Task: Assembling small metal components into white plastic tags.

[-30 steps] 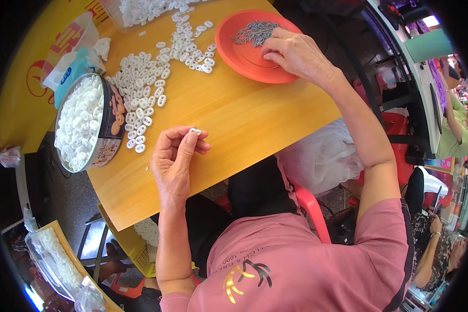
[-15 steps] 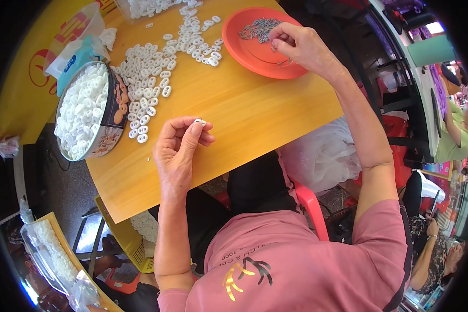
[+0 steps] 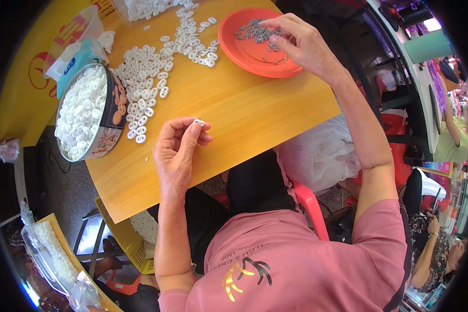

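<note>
My left hand is raised above the near part of the table, its thumb and forefinger pinched on a small white plastic piece. To the right, my right hand reaches over a red-orange bowl. Its thumb and forefinger stand apart at a heap of small grey screw-like metal pieces, and no piece shows between them. Loose white oval pieces with two holes spread across the table left of the bowl.
The wooden table holds a round tin heaped with white pieces at the left. Behind it are a tissue pack and a clear tub. A yellow basket stands below; a white plastic bag lies right. Other people are at right.
My right thumb and forefinger, closer together before, have spread apart over the metal pieces. My left hand stays nearly still with the white piece. The whole view has shifted slightly.
</note>
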Demonstrator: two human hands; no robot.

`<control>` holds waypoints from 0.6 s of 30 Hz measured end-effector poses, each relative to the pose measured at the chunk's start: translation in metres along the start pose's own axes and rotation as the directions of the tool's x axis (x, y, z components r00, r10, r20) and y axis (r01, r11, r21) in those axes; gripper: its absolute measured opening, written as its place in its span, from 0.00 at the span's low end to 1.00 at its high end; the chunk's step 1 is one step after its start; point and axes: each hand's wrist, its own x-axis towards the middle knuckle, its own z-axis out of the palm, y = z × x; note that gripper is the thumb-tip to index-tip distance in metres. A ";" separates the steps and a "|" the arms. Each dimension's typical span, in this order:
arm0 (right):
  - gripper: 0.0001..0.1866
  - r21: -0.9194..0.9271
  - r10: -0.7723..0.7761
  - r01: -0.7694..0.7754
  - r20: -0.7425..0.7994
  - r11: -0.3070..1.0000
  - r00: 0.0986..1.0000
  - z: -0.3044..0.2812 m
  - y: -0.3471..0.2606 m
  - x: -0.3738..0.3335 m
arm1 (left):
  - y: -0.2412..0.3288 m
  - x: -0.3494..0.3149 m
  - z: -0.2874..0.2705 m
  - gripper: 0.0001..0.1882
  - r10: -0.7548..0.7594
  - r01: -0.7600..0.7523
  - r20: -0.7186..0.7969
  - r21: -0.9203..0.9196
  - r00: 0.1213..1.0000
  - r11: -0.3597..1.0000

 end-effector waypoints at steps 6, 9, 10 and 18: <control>0.08 -0.177 -0.027 0.059 0.177 0.982 0.984 -0.007 0.010 -0.002 | 0.000 0.000 0.001 0.08 -0.001 0.001 0.001 0.020 1.000 1.000; 0.06 -0.221 -0.084 0.133 0.216 0.966 0.973 -0.008 0.014 -0.005 | 0.000 -0.001 0.002 0.08 -0.001 0.001 0.000 0.036 1.000 0.999; 0.06 -0.221 -0.083 0.131 0.215 0.966 0.973 -0.010 0.015 -0.005 | 0.001 -0.001 0.003 0.08 0.000 0.000 0.000 0.036 1.000 0.999; 0.06 -0.344 0.098 0.080 0.471 0.936 0.877 -0.020 0.008 -0.004 | 0.001 -0.001 0.003 0.08 -0.004 0.004 -0.003 0.050 1.000 0.999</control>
